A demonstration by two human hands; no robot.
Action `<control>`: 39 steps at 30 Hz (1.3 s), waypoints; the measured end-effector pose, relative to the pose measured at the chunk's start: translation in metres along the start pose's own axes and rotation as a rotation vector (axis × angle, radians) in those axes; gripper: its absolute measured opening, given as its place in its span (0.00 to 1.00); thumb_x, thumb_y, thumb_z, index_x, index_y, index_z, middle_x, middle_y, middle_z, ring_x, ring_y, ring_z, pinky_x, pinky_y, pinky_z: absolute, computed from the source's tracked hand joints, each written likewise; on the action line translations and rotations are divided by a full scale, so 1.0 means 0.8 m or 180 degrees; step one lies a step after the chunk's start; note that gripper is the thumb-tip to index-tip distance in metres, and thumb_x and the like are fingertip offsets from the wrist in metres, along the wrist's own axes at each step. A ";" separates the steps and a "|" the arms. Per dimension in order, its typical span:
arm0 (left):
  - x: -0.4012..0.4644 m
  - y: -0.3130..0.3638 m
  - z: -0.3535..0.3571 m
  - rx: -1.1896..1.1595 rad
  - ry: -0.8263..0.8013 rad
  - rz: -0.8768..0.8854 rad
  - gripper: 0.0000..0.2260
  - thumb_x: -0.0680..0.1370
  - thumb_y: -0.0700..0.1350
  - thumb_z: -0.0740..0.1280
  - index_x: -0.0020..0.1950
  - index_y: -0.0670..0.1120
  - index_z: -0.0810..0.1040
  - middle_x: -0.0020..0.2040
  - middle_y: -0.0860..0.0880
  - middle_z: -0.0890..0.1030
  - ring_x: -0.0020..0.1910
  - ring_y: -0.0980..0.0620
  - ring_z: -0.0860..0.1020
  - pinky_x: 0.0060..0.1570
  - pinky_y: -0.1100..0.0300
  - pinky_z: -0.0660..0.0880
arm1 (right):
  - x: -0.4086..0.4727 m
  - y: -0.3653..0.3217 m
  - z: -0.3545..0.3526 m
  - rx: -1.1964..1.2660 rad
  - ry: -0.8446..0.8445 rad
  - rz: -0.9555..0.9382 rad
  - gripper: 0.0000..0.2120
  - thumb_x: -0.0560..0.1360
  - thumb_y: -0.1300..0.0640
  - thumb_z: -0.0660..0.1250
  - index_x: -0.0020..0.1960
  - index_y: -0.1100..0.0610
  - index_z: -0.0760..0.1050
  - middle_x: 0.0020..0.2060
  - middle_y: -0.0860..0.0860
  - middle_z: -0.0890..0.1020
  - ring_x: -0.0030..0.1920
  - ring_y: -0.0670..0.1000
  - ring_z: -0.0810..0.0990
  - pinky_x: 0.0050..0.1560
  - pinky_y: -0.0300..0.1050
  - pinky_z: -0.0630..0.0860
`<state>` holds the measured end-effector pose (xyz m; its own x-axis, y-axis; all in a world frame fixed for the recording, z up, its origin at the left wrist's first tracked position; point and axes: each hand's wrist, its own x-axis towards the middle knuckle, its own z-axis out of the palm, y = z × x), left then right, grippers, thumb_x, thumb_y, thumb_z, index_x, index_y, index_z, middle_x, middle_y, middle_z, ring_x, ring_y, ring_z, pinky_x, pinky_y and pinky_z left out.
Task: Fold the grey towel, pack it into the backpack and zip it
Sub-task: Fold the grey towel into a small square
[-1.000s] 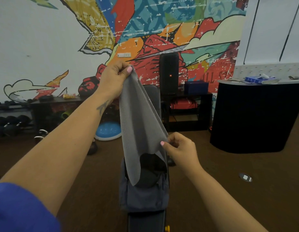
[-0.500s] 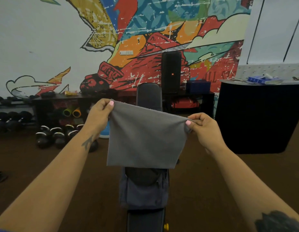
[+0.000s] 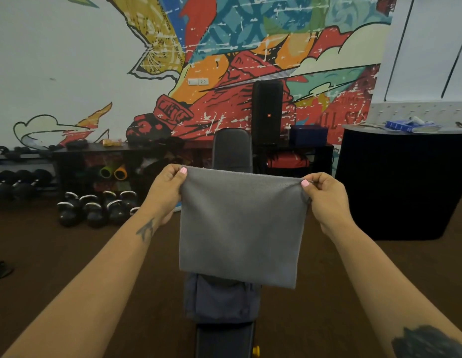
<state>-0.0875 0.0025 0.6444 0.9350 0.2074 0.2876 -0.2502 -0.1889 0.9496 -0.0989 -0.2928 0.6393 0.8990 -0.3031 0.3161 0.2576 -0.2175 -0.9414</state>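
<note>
The grey towel (image 3: 240,226) hangs flat and roughly square in front of me, stretched by its top edge. My left hand (image 3: 165,192) pinches the top left corner and my right hand (image 3: 325,200) pinches the top right corner. Below the towel, a dark grey-blue backpack (image 3: 222,301) rests on the black workout bench (image 3: 224,339). The towel's lower edge covers the top of the backpack, so its opening is hidden.
The bench's raised backrest (image 3: 232,148) stands behind the towel. Kettlebells (image 3: 95,210) and a dumbbell rack (image 3: 15,182) sit at the left on the brown floor. A black counter (image 3: 403,184) stands at the right, a tall speaker (image 3: 267,112) by the mural wall.
A second ago the towel hung long from my raised left hand. My left hand came down and my right moved out, and the towel is now held spread level by both top corners.
</note>
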 end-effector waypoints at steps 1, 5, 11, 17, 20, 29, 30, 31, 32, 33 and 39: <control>0.000 -0.002 0.000 0.0049 0.0015 -0.0050 0.09 0.82 0.50 0.56 0.47 0.51 0.74 0.50 0.48 0.76 0.47 0.50 0.73 0.42 0.57 0.71 | 0.000 0.000 -0.002 0.0031 -0.0058 0.0056 0.05 0.79 0.60 0.63 0.47 0.55 0.77 0.42 0.49 0.81 0.43 0.45 0.78 0.40 0.36 0.73; -0.002 -0.010 0.000 0.0255 0.0002 -0.0330 0.09 0.81 0.50 0.58 0.45 0.51 0.74 0.48 0.49 0.76 0.47 0.50 0.74 0.42 0.56 0.71 | 0.001 0.006 -0.005 -0.0029 -0.0143 0.0322 0.04 0.78 0.58 0.65 0.47 0.55 0.78 0.41 0.50 0.81 0.43 0.47 0.78 0.40 0.39 0.74; -0.001 -0.013 0.019 0.0617 0.0249 -0.0683 0.08 0.80 0.49 0.60 0.45 0.48 0.75 0.49 0.45 0.78 0.46 0.48 0.73 0.41 0.55 0.70 | -0.004 0.010 0.010 -0.0740 0.0249 0.0197 0.04 0.77 0.56 0.63 0.45 0.54 0.76 0.37 0.48 0.78 0.34 0.45 0.73 0.30 0.38 0.67; -0.008 -0.002 0.034 0.0316 0.0304 -0.0850 0.10 0.81 0.48 0.59 0.51 0.44 0.75 0.49 0.45 0.78 0.45 0.49 0.74 0.41 0.56 0.71 | -0.015 0.002 0.019 -0.1083 0.0541 -0.0167 0.05 0.79 0.57 0.61 0.46 0.56 0.73 0.36 0.46 0.74 0.38 0.48 0.74 0.34 0.40 0.68; -0.020 0.009 0.046 0.0026 0.0114 -0.0787 0.10 0.81 0.48 0.59 0.56 0.45 0.75 0.53 0.46 0.79 0.50 0.48 0.78 0.42 0.55 0.76 | -0.024 -0.004 0.022 -0.1065 0.0476 -0.0471 0.02 0.78 0.57 0.63 0.47 0.55 0.71 0.36 0.45 0.74 0.40 0.49 0.75 0.39 0.43 0.71; -0.070 0.040 0.108 -0.0169 -0.0865 -0.0682 0.04 0.78 0.44 0.67 0.44 0.45 0.78 0.44 0.43 0.83 0.42 0.48 0.83 0.35 0.57 0.79 | -0.053 -0.026 0.058 -0.0804 0.0029 -0.0861 0.04 0.74 0.58 0.68 0.46 0.53 0.73 0.34 0.46 0.78 0.35 0.42 0.76 0.34 0.31 0.70; -0.073 0.041 0.112 -0.0177 -0.0855 -0.0664 0.04 0.77 0.45 0.67 0.45 0.45 0.79 0.44 0.44 0.84 0.42 0.49 0.83 0.36 0.56 0.80 | -0.055 -0.028 0.059 -0.0750 -0.0001 -0.0860 0.04 0.74 0.58 0.69 0.46 0.53 0.73 0.34 0.46 0.78 0.36 0.42 0.77 0.34 0.30 0.70; -0.074 0.041 0.115 -0.0176 -0.0824 -0.0648 0.05 0.77 0.45 0.68 0.46 0.44 0.80 0.44 0.44 0.84 0.43 0.49 0.84 0.38 0.56 0.81 | -0.057 -0.030 0.060 -0.0702 -0.0010 -0.0854 0.05 0.74 0.57 0.69 0.46 0.53 0.73 0.34 0.46 0.78 0.36 0.41 0.77 0.34 0.29 0.70; -0.075 0.043 0.117 -0.0179 -0.0792 -0.0640 0.06 0.77 0.45 0.68 0.48 0.44 0.80 0.45 0.43 0.84 0.44 0.49 0.84 0.40 0.55 0.82 | -0.059 -0.032 0.060 -0.0648 -0.0005 -0.0843 0.05 0.74 0.57 0.69 0.45 0.53 0.73 0.33 0.45 0.78 0.35 0.41 0.77 0.34 0.29 0.70; -0.075 0.043 0.118 -0.0195 -0.0773 -0.0634 0.06 0.77 0.45 0.68 0.49 0.44 0.81 0.46 0.44 0.84 0.45 0.49 0.84 0.42 0.54 0.82 | -0.059 -0.033 0.058 -0.0586 -0.0002 -0.0833 0.05 0.74 0.57 0.69 0.45 0.52 0.73 0.33 0.45 0.78 0.35 0.41 0.77 0.34 0.28 0.70; -0.079 0.052 0.116 -0.0558 -0.0997 -0.0733 0.11 0.78 0.44 0.62 0.56 0.46 0.81 0.52 0.44 0.83 0.52 0.47 0.82 0.46 0.52 0.81 | -0.059 -0.036 0.049 -0.0245 -0.0310 -0.0693 0.11 0.70 0.50 0.73 0.49 0.48 0.73 0.40 0.41 0.79 0.41 0.37 0.78 0.37 0.26 0.73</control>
<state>-0.1334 -0.1076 0.6539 0.9959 -0.0815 0.0393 -0.0394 0.0001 0.9992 -0.1348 -0.2360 0.6465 0.8561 -0.1514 0.4941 0.4245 -0.3392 -0.8395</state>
